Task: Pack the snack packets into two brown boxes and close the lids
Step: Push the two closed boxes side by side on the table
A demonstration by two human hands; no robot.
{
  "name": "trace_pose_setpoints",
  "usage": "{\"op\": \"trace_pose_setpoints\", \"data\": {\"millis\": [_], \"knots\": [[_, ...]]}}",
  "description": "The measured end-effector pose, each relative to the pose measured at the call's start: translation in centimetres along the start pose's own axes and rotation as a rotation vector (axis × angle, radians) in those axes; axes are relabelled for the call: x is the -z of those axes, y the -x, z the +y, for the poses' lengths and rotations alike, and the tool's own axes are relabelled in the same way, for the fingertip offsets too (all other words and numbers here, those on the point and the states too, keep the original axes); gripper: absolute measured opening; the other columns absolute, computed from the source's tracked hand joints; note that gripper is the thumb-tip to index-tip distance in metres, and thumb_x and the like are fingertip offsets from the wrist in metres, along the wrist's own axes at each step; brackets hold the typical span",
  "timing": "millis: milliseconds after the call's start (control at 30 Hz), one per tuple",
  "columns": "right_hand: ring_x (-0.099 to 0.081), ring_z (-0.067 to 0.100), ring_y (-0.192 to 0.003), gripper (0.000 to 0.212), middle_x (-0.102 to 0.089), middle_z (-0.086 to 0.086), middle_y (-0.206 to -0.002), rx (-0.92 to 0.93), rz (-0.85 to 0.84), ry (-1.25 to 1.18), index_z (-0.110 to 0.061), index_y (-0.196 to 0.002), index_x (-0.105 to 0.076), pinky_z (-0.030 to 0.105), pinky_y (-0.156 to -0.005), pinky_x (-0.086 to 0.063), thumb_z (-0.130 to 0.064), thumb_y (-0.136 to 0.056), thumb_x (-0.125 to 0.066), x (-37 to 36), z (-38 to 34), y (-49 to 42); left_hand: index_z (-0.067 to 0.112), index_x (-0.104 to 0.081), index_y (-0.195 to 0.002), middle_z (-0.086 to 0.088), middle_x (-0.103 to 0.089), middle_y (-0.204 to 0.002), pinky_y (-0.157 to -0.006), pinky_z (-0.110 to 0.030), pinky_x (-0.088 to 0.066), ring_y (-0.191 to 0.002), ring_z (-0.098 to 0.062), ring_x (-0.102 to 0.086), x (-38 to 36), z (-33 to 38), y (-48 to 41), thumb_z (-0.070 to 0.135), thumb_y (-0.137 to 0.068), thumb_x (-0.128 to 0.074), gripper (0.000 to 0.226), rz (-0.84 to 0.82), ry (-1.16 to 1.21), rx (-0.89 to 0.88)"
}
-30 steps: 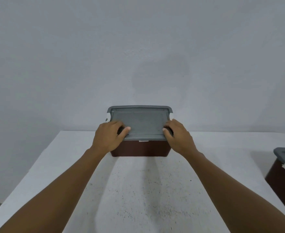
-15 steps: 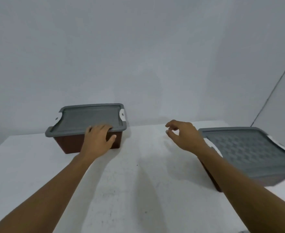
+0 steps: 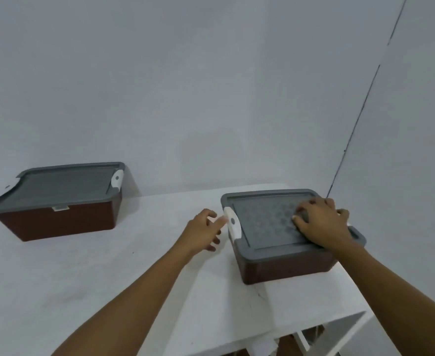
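Observation:
Two brown boxes with grey lids stand on the white table (image 3: 108, 278). The left box (image 3: 57, 222) sits at the back left with its lid (image 3: 57, 185) on and a white latch at its right end. On the right box (image 3: 285, 265), my right hand (image 3: 321, 222) rests on the lid (image 3: 265, 222), fingers spread near the far right side. My left hand (image 3: 201, 232) is just left of this box, fingertips at its white latch (image 3: 233, 224), fingers loosely bent. No snack packets are visible.
A grey wall rises close behind the table, with a corner and a thin dark line at the right. The table's right front edge drops off near the right box; shelving shows below it (image 3: 301, 340).
Both hands left the left box. The view swung right. My right hand came down on the right box's lid and my left hand moved over to its white latch.

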State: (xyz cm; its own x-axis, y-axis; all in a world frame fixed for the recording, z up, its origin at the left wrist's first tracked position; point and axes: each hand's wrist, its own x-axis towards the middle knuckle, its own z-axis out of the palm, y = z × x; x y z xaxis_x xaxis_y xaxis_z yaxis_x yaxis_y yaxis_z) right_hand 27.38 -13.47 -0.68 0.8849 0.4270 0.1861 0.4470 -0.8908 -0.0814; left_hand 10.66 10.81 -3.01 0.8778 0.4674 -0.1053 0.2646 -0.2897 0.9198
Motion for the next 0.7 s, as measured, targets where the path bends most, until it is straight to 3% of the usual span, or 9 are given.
{"op": "trace_pose_setpoints", "data": {"millis": [67, 167, 367, 467, 567, 700], "knots": [[-0.025, 0.034, -0.138, 0.058, -0.031, 0.008, -0.152, -0.146, -0.071, -0.007, -0.031, -0.139, -0.039, 0.057, -0.109, -0.020, -0.061, -0.089, -0.043, 0.1, 2.2, -0.7, 0.028, -0.040, -0.127, -0.006, -0.065, -0.107, -0.060, -0.028, -0.058, -0.085, -0.021, -0.070, -2.9, 1.5, 0.0, 0.050, -0.089, -0.061, 0.048, -0.048, 0.111, 0.017], [-0.048, 0.038, -0.124, 0.080, -0.046, 0.012, -0.142, -0.270, -0.241, -0.258, -0.030, -0.146, -0.030, 0.053, -0.104, -0.039, -0.071, -0.079, -0.047, 0.2, 3.8, -2.0, 0.028, -0.040, -0.129, -0.004, -0.060, -0.112, -0.063, -0.029, -0.059, -0.095, -0.021, -0.065, -5.0, 1.5, -0.5, 0.033, -0.085, -0.070, 0.054, 0.033, 0.079, -0.008], [-0.056, 0.035, -0.116, 0.076, -0.055, 0.011, -0.135, -0.220, -0.213, -0.331, -0.026, -0.143, -0.036, 0.046, -0.096, -0.046, -0.064, -0.081, -0.058, 0.4, 2.2, -2.3, 0.030, -0.052, -0.124, -0.001, -0.065, -0.108, -0.073, -0.030, -0.057, -0.094, -0.018, -0.064, -3.2, 0.7, 0.5, 0.027, -0.082, -0.066, 0.044, 0.094, 0.106, 0.022], [-0.054, 0.032, -0.120, 0.076, -0.054, 0.010, -0.138, -0.117, -0.194, -0.337, -0.021, -0.144, -0.036, 0.041, -0.097, -0.043, -0.062, -0.084, -0.058, 0.6, -0.7, -1.4, 0.031, -0.054, -0.125, 0.002, -0.064, -0.121, -0.092, -0.041, -0.055, -0.107, -0.018, -0.062, 0.1, -0.3, 1.4, 0.039, -0.074, -0.058, 0.052, 0.183, 0.046, 0.056], [-0.051, 0.030, -0.125, 0.072, -0.050, 0.007, -0.143, -0.014, -0.185, -0.373, -0.019, -0.146, -0.037, 0.039, -0.100, -0.039, -0.054, -0.087, -0.061, 0.7, -4.1, -0.3, 0.028, -0.051, -0.134, 0.003, -0.058, -0.132, -0.099, -0.043, -0.049, -0.115, -0.021, -0.058, 3.8, -1.9, 2.3, 0.038, -0.079, -0.052, 0.057, 0.263, -0.040, 0.094], [-0.051, 0.026, -0.126, 0.066, -0.052, 0.004, -0.143, 0.089, -0.203, -0.437, -0.021, -0.146, -0.041, 0.038, -0.102, -0.039, -0.046, -0.089, -0.062, 0.1, -8.3, 0.1, 0.023, -0.061, -0.102, -0.002, -0.062, -0.113, -0.091, -0.041, -0.046, -0.104, -0.024, -0.058, 8.9, -3.7, 4.7, 0.027, -0.091, -0.045, 0.021, 0.346, -0.102, 0.139]]}}
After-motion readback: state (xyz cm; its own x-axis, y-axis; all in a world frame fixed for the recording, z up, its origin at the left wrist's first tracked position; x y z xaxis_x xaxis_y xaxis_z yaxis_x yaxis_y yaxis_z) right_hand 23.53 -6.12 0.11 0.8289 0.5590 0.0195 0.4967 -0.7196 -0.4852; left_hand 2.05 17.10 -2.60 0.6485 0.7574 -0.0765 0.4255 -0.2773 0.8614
